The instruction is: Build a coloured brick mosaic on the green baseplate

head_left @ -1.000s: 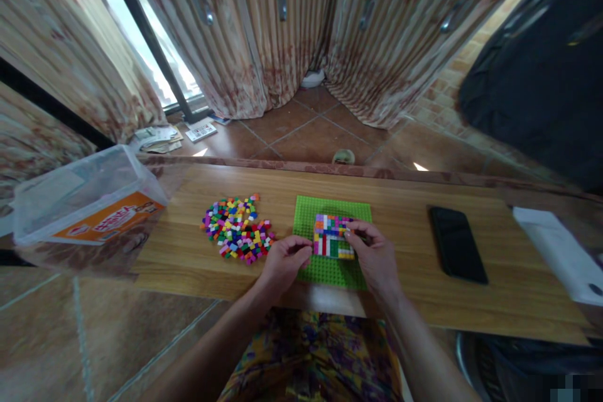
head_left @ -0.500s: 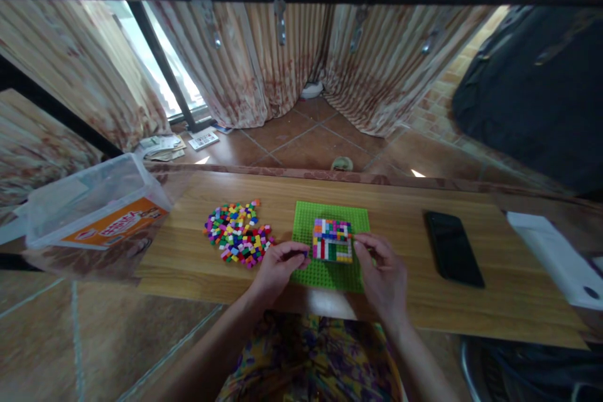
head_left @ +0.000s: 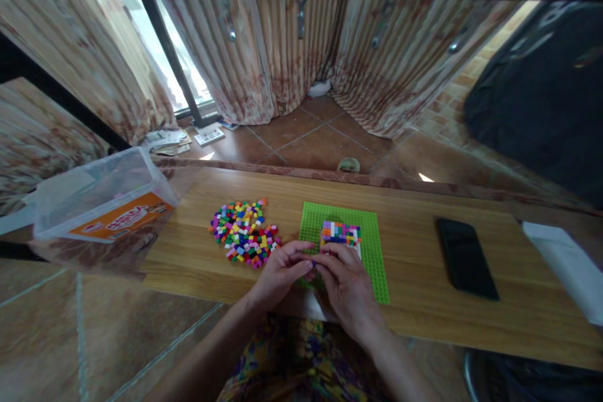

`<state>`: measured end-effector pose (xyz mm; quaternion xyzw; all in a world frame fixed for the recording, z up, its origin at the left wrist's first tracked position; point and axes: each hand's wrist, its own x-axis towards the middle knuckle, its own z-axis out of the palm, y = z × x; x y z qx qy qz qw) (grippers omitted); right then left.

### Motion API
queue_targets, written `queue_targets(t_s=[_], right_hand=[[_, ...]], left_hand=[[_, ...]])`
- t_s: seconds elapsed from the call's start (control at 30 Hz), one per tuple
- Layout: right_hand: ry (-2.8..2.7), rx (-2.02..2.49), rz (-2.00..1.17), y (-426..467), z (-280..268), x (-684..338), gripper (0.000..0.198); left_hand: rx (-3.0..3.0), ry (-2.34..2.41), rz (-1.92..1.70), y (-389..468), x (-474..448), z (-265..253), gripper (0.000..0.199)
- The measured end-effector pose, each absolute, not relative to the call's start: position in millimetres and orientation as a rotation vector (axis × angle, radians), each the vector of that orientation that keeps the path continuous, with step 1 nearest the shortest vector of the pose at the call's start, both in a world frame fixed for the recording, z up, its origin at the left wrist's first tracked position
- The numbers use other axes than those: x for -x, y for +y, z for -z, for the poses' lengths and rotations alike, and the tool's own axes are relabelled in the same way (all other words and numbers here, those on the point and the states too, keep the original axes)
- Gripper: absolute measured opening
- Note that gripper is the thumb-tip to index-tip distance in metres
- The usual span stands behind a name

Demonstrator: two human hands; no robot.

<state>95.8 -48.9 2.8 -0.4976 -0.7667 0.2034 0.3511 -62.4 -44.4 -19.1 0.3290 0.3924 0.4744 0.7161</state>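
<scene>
My left hand [head_left: 286,266] is closed in a pinch on a tiny dark purple brick [head_left: 314,263] just over the near left part of the green baseplate [head_left: 378,264]. Fingertip to fingertip with it, my right hand [head_left: 347,277] also closes its thumb and fingers on that brick. Behind my right hand, a block of multicoloured bricks [head_left: 342,232] stands on the baseplate, its near part hidden by the fingers. A loose pile of small coloured bricks [head_left: 245,232] lies on the wooden table [head_left: 188,257], left of my left hand.
A clear plastic tub [head_left: 106,195] with an orange label stands at the table's left end. To the right lie a black phone [head_left: 466,257] and a white object [head_left: 563,264]. Curtains [head_left: 292,63] hang beyond the table, and papers [head_left: 167,141] lie on the floor.
My right hand has moved left from the right side of the brick block to meet my left hand at the small purple brick. The camera view has shifted slightly.
</scene>
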Motion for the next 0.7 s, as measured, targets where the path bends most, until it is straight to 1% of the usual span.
queue_targets(t_s=[0.17, 0.3, 0.43, 0.7], right_hand=[[-1.872, 1.337, -0.517, -50.3, -6.7, -110.3, 0.015], [-1.804, 1.507, -0.364, -43.8, -5.4, -142.5, 0.018], [-1.854, 1.619, -0.253, -34.1, -2.4, -163.4, 0.023], [-1.925, 1.631, -0.282, -25.1, -5.2, -155.3, 0.021]], left_hand=[[-0.754, 0.89, -1.056, -43.1, 60.7, 17.2, 0.037], [-0.756, 0.894, -1.046, -41.2, 59.9, 16.3, 0.034], [-0.764, 0.889, -1.032, -39.3, 60.9, 17.3, 0.033], [-0.775, 0.848, -1.04, -38.3, 61.6, 22.7, 0.031]])
